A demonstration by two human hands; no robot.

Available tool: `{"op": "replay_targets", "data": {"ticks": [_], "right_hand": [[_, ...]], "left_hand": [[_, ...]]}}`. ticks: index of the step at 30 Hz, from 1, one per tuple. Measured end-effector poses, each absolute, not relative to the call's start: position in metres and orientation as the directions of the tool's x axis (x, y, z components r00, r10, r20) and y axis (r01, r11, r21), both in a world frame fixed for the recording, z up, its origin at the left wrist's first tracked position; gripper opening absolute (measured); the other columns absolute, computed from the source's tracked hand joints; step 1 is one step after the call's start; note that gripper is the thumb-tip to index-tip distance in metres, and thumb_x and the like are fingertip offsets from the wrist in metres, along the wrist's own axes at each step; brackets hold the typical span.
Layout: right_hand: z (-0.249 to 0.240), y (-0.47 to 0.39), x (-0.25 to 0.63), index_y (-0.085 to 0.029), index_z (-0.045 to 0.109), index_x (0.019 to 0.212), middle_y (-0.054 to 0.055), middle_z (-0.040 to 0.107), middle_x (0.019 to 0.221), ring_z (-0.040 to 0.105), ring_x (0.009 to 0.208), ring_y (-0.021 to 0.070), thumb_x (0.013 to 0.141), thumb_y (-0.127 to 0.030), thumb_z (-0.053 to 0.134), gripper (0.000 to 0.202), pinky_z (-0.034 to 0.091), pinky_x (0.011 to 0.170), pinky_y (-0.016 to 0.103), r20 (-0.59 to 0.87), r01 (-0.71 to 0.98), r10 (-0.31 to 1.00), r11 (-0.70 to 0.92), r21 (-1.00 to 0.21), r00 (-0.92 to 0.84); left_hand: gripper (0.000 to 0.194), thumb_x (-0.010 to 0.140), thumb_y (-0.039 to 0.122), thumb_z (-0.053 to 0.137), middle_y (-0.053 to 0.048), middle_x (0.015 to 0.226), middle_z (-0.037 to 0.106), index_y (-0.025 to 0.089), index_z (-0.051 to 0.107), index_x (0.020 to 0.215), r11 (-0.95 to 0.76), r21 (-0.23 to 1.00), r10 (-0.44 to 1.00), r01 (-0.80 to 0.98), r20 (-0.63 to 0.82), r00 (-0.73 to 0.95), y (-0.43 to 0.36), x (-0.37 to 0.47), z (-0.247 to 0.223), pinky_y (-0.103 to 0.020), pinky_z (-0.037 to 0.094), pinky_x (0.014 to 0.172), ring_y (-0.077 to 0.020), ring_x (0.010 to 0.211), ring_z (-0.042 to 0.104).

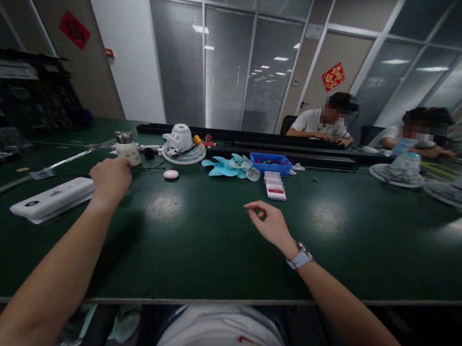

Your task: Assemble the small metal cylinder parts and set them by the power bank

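My left hand [111, 180] is closed on the left side of the green table [203, 254], just in front of a patterned cup with a metallic lid [127, 149]; whatever it holds is hidden. Beside its wrist lies a long white device [53, 199]. My right hand [270, 221], with a watch on the wrist, hovers right of centre. Its fingers are curled, thumb near forefinger, and a tiny thing at the tips cannot be made out. Beyond it lies a white and red card or box [274, 185]. A pale pink oval object [171, 175] rests between the hands.
Light-blue fan blades [232, 166], a white fan part [180, 142] and a blue tray [270, 164] stand farther back, before long black bars [227, 135]. More fan parts [399, 169] sit at the right. People sit across the table. Dark equipment [21, 88] stands at the left.
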State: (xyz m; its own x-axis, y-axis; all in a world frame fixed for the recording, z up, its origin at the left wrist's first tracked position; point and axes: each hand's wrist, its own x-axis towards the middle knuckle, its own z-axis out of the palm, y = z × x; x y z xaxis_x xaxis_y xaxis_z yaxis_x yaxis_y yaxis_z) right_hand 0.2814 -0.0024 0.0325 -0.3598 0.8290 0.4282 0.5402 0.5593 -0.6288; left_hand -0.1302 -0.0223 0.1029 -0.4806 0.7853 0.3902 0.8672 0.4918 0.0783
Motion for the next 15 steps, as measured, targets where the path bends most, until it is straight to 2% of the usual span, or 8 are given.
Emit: {"op": "replay_targets", "data": {"ticks": [3,9,15], "right_hand": [[0.032,-0.002,0.282,-0.024,0.069,0.103,0.001,0.070,0.092,0.058,0.064,0.0121,0.086,-0.025,0.055,0.023,0.046,0.063,0.026,0.431,0.537,0.827,0.563,-0.628,-0.362],[0.032,-0.002,0.282,-0.024,0.069,0.104,0.002,0.070,0.093,0.059,0.065,0.0120,0.085,-0.023,0.055,0.023,0.047,0.065,0.027,0.439,0.524,0.820,0.573,-0.631,-0.368],[0.032,-0.002,0.281,-0.024,0.069,0.104,0.002,0.070,0.092,0.057,0.062,0.0113,0.085,-0.026,0.055,0.023,0.045,0.059,0.025,0.415,0.536,0.832,0.555,-0.636,-0.369]], "left_hand": [[0.036,0.085,0.024,0.050,-0.022,0.102,0.064,0.006,0.067,0.111,0.516,0.123,0.780,0.848,0.340,-0.525,-0.020,-0.141,0.095,-0.040,0.046,0.072,-0.0328,0.091,0.060],[0.037,0.083,0.019,0.048,-0.025,0.101,0.064,-0.001,0.066,0.109,0.505,0.097,0.797,0.858,0.330,-0.506,-0.018,-0.148,0.089,-0.037,0.046,0.070,-0.0317,0.090,0.060],[0.034,0.083,0.012,0.046,-0.024,0.097,0.067,0.000,0.070,0.103,0.462,0.039,0.832,0.886,0.327,-0.448,-0.018,-0.154,0.087,-0.038,0.046,0.077,-0.0329,0.093,0.062]]}}
